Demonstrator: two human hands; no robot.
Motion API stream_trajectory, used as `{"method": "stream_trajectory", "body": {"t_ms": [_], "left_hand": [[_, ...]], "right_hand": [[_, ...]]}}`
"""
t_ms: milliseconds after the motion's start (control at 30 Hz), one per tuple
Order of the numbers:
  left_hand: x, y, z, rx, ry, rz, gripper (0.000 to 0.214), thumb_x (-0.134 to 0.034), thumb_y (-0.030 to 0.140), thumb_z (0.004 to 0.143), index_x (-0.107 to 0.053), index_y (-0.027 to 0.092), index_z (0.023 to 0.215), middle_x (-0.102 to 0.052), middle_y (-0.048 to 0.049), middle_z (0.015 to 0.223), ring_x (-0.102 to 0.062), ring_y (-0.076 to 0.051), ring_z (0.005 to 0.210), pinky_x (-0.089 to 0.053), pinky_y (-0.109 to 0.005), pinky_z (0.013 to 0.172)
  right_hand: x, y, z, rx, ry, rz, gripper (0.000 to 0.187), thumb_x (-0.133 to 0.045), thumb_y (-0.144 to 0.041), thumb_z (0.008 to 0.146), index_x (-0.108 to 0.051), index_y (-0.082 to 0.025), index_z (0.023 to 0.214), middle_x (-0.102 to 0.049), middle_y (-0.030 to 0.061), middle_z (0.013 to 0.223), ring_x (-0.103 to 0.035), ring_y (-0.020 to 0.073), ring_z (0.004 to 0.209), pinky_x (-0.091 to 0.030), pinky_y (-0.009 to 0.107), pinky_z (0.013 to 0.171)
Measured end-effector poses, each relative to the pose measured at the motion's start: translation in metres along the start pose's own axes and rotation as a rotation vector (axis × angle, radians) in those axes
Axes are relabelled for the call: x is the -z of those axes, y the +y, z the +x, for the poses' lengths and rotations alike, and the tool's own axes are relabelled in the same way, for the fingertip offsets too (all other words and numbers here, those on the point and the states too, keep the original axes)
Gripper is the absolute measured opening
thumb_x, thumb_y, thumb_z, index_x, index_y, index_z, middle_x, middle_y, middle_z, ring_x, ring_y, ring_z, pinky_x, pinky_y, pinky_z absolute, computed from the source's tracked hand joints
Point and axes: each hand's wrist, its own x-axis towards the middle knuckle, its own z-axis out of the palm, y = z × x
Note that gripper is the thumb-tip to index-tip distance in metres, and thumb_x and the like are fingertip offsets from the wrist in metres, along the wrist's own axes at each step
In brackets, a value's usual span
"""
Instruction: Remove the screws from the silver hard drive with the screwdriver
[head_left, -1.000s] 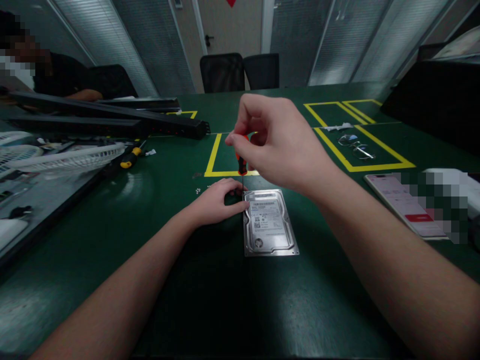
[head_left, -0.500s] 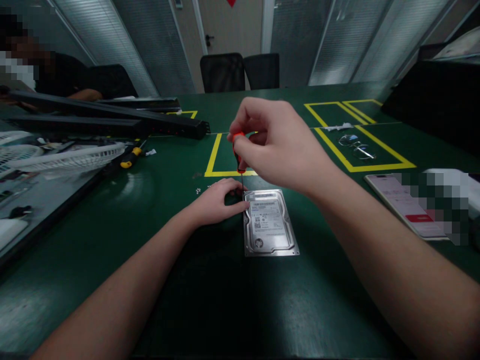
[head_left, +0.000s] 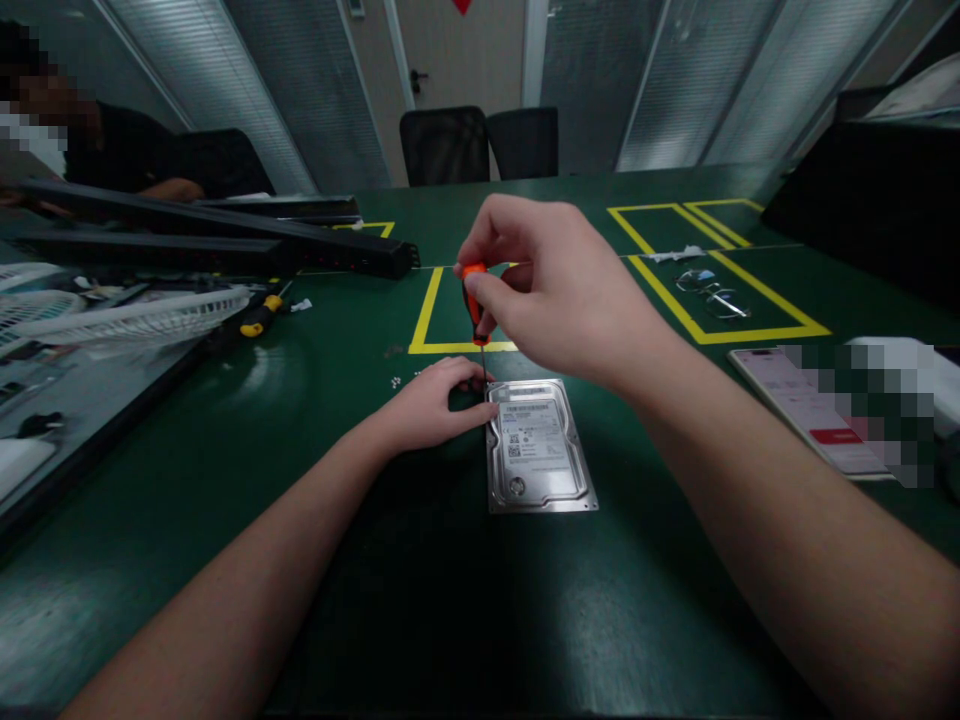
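Observation:
A silver hard drive (head_left: pixel 541 455) lies flat on the green table, label side up. My left hand (head_left: pixel 429 405) grips its far left corner, the thumb on the top edge and the fingers curled behind. My right hand (head_left: pixel 551 290) is closed round the handle of a red and black screwdriver (head_left: pixel 475 310). Its thin shaft stands nearly upright, with the tip at the drive's far left corner. The exact contact of the tip is too small to make out. Several tiny screws (head_left: pixel 396 382) lie on the table left of the drive, beyond my left hand.
Left stand a tray (head_left: pixel 112 440) with white fan-like grilles, a yellow-black screwdriver (head_left: pixel 261 316) and long black bars (head_left: pixel 300 232). Glasses (head_left: pixel 712 293) and a phone (head_left: pixel 817 410) lie right. Yellow tape (head_left: pixel 424 310) marks the table. Another person (head_left: pixel 127 150) sits far left.
The screwdriver handle has turned slightly between my right fingers, showing more of its orange-red side. My left hand and the hard drive stay in place.

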Motion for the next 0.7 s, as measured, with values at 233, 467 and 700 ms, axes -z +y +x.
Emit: {"method": "stream_trajectory", "body": {"t_ms": [233, 467, 700], "left_hand": [[-0.0004, -0.0011, -0.0003, -0.007, -0.003, 0.000, 0.036, -0.067, 0.047, 0.092, -0.067, 0.019, 0.113, -0.070, -0.0099, 0.113, -0.065, -0.025, 0.103, -0.053, -0.043, 0.094], [-0.0010, -0.0018, -0.0006, -0.005, -0.006, -0.001, 0.036, -0.067, 0.048, 0.092, -0.067, 0.019, 0.114, -0.070, -0.0100, 0.113, -0.064, -0.025, 0.104, -0.053, -0.043, 0.094], [-0.0014, -0.0012, -0.0004, -0.005, -0.003, -0.007, 0.037, -0.067, 0.048, 0.092, -0.067, 0.019, 0.114, -0.070, -0.0101, 0.114, -0.065, -0.026, 0.104, -0.052, -0.043, 0.094]], "right_hand": [[0.0000, -0.0009, -0.0011, 0.014, 0.018, -0.008, 0.011, -0.066, -0.015, 0.092, -0.060, -0.024, 0.090, -0.074, 0.0063, 0.100, -0.071, 0.0225, 0.088, -0.053, 0.032, 0.069], [0.0002, -0.0028, -0.0011, -0.012, 0.016, -0.011, 0.014, -0.068, -0.017, 0.091, -0.057, -0.024, 0.087, -0.074, 0.0053, 0.100, -0.070, 0.0208, 0.083, -0.052, 0.031, 0.066], [0.0010, -0.0020, -0.0011, -0.004, 0.014, -0.023, 0.015, -0.070, -0.021, 0.091, -0.057, -0.025, 0.087, -0.075, 0.0062, 0.103, -0.070, 0.0236, 0.092, -0.053, 0.031, 0.067]]}}
